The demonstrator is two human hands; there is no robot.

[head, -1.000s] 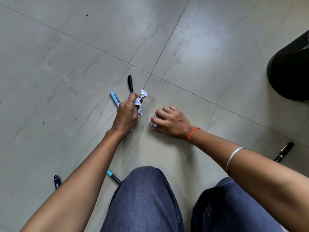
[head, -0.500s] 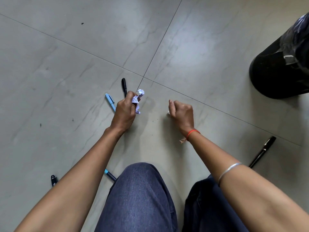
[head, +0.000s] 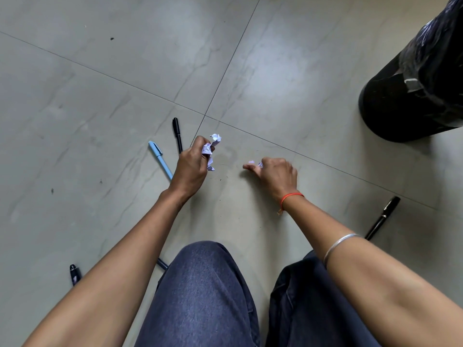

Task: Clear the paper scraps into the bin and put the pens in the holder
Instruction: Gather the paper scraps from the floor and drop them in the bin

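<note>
Gripping crumpled scrap (head: 212, 146), left hand (head: 191, 169); right hand (head: 276, 174) pinching smaller scrap (head: 252, 162); markings illegible.

Grey veined floor (head: 100, 96), black bin (head: 400, 113), light-blue pen (head: 160, 160), white scraps (head: 215, 139).

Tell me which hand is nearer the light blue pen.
Left. The left hand is just beside the light blue pen, over its near end; the right hand is farther off to its right.

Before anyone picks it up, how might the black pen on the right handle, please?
The black pen looks slim and rigid, so probably light and stiff. Its round barrel on smooth floor tiles may roll if nudged; the glossy finish could be slippery.
</note>
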